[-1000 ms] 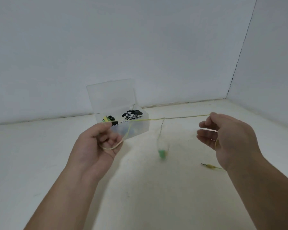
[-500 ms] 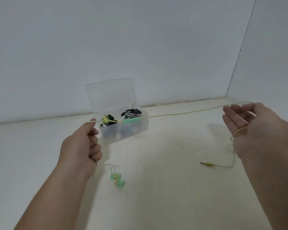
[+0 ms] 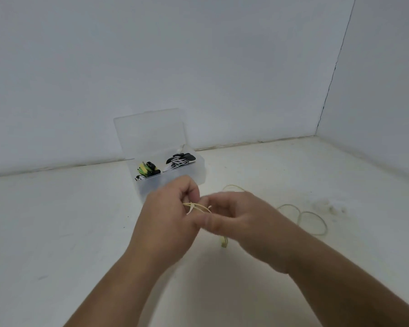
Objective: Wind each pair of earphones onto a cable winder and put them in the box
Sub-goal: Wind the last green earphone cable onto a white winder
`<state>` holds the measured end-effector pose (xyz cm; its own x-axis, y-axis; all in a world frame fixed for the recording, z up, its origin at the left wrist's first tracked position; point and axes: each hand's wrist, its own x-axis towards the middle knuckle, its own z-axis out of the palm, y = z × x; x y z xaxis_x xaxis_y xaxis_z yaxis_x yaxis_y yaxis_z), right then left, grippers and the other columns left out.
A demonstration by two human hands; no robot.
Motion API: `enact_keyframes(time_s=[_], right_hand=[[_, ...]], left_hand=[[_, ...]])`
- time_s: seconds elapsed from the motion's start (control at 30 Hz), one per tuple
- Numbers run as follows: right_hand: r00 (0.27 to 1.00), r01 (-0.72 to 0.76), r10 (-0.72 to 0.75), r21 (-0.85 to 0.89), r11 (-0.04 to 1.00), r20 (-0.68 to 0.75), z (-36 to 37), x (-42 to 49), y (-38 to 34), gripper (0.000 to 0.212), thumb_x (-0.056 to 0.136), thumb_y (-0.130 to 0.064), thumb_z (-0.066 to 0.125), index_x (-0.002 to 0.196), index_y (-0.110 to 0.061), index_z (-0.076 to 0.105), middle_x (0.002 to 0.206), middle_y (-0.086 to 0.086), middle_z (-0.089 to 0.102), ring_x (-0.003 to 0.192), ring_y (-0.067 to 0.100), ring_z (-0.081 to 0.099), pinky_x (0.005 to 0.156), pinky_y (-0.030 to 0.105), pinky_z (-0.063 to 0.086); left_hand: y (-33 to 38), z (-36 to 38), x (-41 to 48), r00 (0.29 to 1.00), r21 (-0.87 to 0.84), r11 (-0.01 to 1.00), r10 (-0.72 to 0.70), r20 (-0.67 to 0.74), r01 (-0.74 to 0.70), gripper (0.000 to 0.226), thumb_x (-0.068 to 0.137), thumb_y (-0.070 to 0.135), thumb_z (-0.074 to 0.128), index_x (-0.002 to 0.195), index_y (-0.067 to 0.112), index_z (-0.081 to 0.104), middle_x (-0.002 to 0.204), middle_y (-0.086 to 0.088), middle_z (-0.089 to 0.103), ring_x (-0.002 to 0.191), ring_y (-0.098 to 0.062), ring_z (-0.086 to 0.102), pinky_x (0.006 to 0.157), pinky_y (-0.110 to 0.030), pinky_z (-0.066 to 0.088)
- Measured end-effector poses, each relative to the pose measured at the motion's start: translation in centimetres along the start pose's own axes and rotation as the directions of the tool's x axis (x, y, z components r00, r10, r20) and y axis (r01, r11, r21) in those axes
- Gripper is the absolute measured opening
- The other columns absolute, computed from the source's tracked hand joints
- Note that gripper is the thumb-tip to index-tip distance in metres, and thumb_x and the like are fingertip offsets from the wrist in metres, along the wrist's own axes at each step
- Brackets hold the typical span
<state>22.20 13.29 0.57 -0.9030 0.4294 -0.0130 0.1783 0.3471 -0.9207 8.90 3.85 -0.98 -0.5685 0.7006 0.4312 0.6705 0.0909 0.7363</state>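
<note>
The yellow earphone cable (image 3: pixel 196 207), stretched wide half a second ago, is now bunched between the left hand (image 3: pixel 165 215) and right hand (image 3: pixel 241 218), which have met and both pinch it. Its slack lies in loose loops on the counter (image 3: pixel 57 232). Behind, the open clear box (image 3: pixel 198 177) holds two wound pairs (image 3: pixel 180 160); this winding seems barely begun, boxing still ahead
</note>
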Motion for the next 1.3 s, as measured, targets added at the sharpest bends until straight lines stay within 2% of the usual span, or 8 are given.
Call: enact_keyframes(time_s=[0.17,0.33,0.5,0.63,0.83,0.97,1.13,1.3], right_hand=[[0.948,0.04,0.054,0.285,0.958,-0.315,-1.8,0.3,-0.6,0.033,0.098,-0.018,0.058,0.069,-0.007,0.067,0.048,0.002,0.039,0.042,0.012,0.037,0.056,0.03,0.056],[0.658,0.194,0.191,0.409,0.892,-0.728,-7.7,-0.3,0.7,0.027,0.097,-0.018,0.06,0.074,-0.004,0.066,0.051,-0.003,0.03,0.042,0.01,0.024,0.036,0.02,0.024],[0.644,-0.193,0.146,0.024,0.981,-0.751,-9.4,-0.9,1.7,0.007,0.085,-0.007,0.068,0.091,-0.008,0.071,0.051,-0.008,0.051,0.043,0.006,0.044,0.052,0.025,0.034],[0.591,-0.621,0.224,-0.259,0.74,-0.775,-11.3,-0.7,4.4,0.029,0.081,0.002,0.057,0.107,-0.007,0.067,0.101,0.011,0.067,0.084,0.029,0.06,0.077,0.033,0.048],[0.423,-0.798,0.317,-0.183,0.575,-0.849,-12.1,0.0,7.6,0.013,0.08,-0.022,0.064,0.079,-0.013,0.055,0.089,0.009,0.06,0.069,0.025,0.052,0.062,0.031,0.039],[0.569,-0.737,0.277,-0.331,0.59,-0.774,-12.1,1.0,8.3,0.008,0.077,-0.008,0.06,0.08,-0.013,0.065,0.084,0.004,0.065,0.073,0.021,0.059,0.062,0.028,0.044],[0.753,-0.341,0.064,-0.305,0.889,-0.655,-9.9,1.1,6.3,0.019,0.068,0.002,0.067,0.075,-0.017,0.069,0.063,-0.011,0.058,0.053,0.004,0.051,0.048,0.018,0.035],[0.925,0.07,-0.107,-0.115,0.991,-0.364,-6.0,0.0,1.9,0.023,0.061,-0.001,0.059,0.074,-0.017,0.069,0.058,-0.005,0.036,0.05,0.011,0.03,0.045,0.02,0.026]], left_hand=[[-0.6,-0.8,0.6,0.992,0.089,0.993,-0.065,-0.111,0.075,0.023,0.084,0.017,0.071,0.071,0.026,0.054,0.048,0.011,0.046,0.044,-0.008,0.039,0.048,-0.028,0.031],[-2.5,-2.4,1.8,0.935,-0.178,0.947,-0.3,-0.189,0.267,0.017,0.086,0.012,0.072,0.074,0.015,0.062,0.05,0.005,0.044,0.05,-0.018,0.046,0.05,-0.026,0.031],[-2.4,-2.1,1.2,0.957,-0.097,0.955,-0.268,0.113,0.279,0.013,0.09,0.017,0.071,0.078,0.014,0.067,0.057,-0.006,0.056,0.056,-0.009,0.066,0.058,-0.028,0.042],[-2.4,-1.2,0.7,0.927,0.15,0.977,-0.193,0.322,0.151,0.017,0.089,0.025,0.072,0.072,0.024,0.07,0.055,0.005,0.062,0.065,-0.022,0.067,0.065,-0.037,0.052],[-1.4,0.3,0.0,0.875,0.138,0.99,-0.091,0.476,0.027,0.022,0.089,0.03,0.071,0.068,0.031,0.07,0.062,0.014,0.063,0.051,0.0,0.048,0.057,-0.02,0.042],[-1.4,-0.9,0.1,0.826,0.076,0.992,-0.123,0.549,0.098,0.021,0.085,0.037,0.075,0.068,0.025,0.075,0.054,0.013,0.055,0.049,-0.007,0.044,0.051,-0.021,0.038],[-1.1,-2.2,0.4,0.827,0.065,0.984,-0.173,0.535,0.164,0.082,0.081,0.085,0.035,0.061,0.016,0.075,0.061,0.003,0.069,0.059,-0.008,0.062,0.06,-0.019,0.043],[-1.8,-1.7,0.9,0.946,0.225,0.967,-0.179,0.27,0.119,0.074,0.1,0.058,0.036,0.049,0.013,0.067,0.067,0.008,0.072,0.062,-0.007,0.064,0.068,-0.031,0.047]])
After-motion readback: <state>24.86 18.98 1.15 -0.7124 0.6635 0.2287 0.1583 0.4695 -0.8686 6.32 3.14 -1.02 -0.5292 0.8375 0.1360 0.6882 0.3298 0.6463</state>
